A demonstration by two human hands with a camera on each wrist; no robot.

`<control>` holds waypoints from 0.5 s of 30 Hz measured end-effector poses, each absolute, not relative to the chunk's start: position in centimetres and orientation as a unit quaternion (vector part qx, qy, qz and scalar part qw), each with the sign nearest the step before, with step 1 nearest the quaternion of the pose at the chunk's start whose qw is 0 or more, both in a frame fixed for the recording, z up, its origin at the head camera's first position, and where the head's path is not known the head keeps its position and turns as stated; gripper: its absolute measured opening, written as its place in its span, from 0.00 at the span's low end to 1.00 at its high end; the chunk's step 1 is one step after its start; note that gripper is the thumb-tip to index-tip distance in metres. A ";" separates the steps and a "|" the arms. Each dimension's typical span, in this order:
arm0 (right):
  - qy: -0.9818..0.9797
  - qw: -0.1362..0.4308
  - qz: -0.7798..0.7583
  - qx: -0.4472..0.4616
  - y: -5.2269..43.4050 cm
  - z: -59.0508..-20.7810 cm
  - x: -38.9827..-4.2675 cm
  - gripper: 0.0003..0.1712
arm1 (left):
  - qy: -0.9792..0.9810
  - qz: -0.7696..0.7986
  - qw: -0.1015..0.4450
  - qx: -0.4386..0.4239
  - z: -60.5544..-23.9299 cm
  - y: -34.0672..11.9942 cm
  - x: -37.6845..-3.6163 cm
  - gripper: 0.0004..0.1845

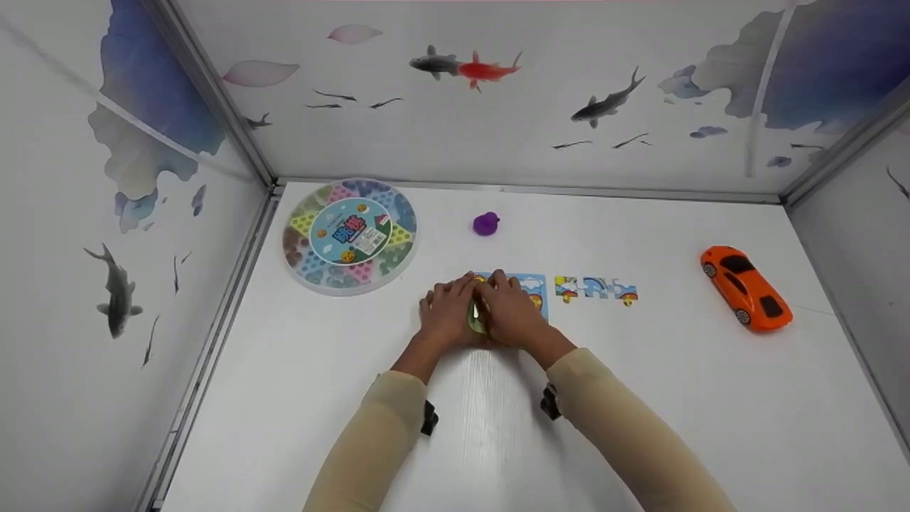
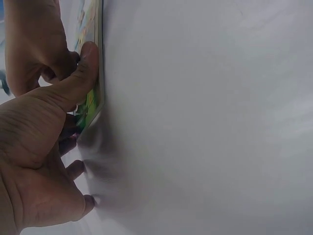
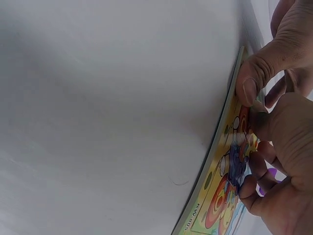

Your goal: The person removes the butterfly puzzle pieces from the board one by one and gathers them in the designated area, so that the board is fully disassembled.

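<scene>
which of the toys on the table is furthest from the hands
The orange car, alone near the right wall. The purple toy and round game box lie closer to both hands.
</scene>
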State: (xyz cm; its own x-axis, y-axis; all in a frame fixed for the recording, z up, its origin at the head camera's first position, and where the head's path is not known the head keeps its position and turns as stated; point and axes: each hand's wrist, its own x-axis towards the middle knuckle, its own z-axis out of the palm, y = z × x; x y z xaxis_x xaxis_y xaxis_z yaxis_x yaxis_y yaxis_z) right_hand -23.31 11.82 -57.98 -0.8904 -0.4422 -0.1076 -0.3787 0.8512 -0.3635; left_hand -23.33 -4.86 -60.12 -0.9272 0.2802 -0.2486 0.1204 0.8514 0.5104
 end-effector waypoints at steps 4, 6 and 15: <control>0.954 0.076 -0.181 -0.224 12.0 -58.1 -23.2 0.26 | 0.949 0.250 0.157 0.107 -60.0 -4.8 -23.3 0.65; 0.953 0.067 -0.187 -0.229 12.1 -58.2 -23.3 0.25 | 0.949 0.252 0.156 0.108 -59.9 -4.9 -23.3 0.65; 0.956 0.066 -0.171 -0.230 12.0 -58.4 -23.0 0.30 | 0.951 0.240 0.163 0.108 -58.1 -4.9 -22.3 0.63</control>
State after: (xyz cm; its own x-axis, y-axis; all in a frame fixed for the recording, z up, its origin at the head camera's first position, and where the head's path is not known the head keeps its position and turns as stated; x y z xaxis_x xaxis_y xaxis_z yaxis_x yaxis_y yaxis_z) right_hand -22.99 12.03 -58.38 -0.8856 -0.4621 -0.0473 -0.4170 0.8358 -0.3572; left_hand -22.35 -4.86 -58.11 -0.9239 0.2826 -0.2578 0.1265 0.8618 0.4912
